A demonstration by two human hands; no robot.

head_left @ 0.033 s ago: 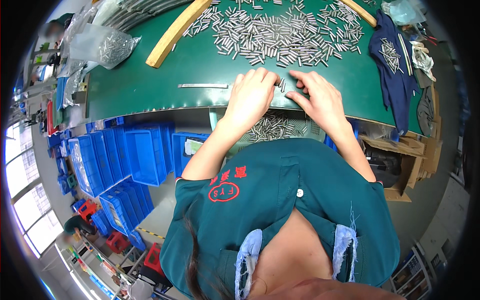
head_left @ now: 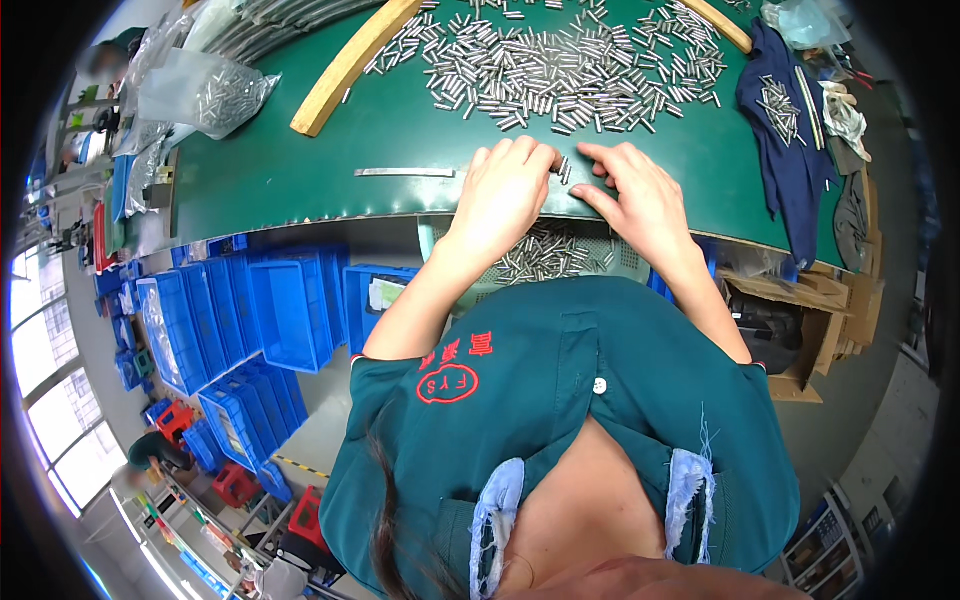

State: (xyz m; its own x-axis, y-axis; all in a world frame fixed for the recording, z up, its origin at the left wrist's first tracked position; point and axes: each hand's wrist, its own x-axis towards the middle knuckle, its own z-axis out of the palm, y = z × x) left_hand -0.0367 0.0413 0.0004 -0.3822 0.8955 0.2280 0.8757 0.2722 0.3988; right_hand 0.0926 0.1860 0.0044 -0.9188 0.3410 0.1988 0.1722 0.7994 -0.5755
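A large scatter of short metal pins (head_left: 555, 75) covers the far middle of the green table (head_left: 310, 185). Close to the front edge, my left hand (head_left: 503, 190) rests on the tabletop with its fingers curled inward; what they grip, if anything, is hidden. A few loose pins (head_left: 566, 170) show right at its fingertips. Opposite them is my right hand (head_left: 645, 198), thumb and forefinger spread apart, with nothing visible between them. Left of my left hand lies a thin flat metal strip (head_left: 405, 172). Under the table edge, a pale green basket (head_left: 630, 260) holds more pins.
Wooden bars (head_left: 355, 70) flank the scatter. Plastic bags of pins (head_left: 215, 95) sit at the far left. On the right, a dark blue cloth (head_left: 775, 150) carries some pins. Blue bins (head_left: 290, 310) stand below left, a cardboard box (head_left: 800, 330) below right.
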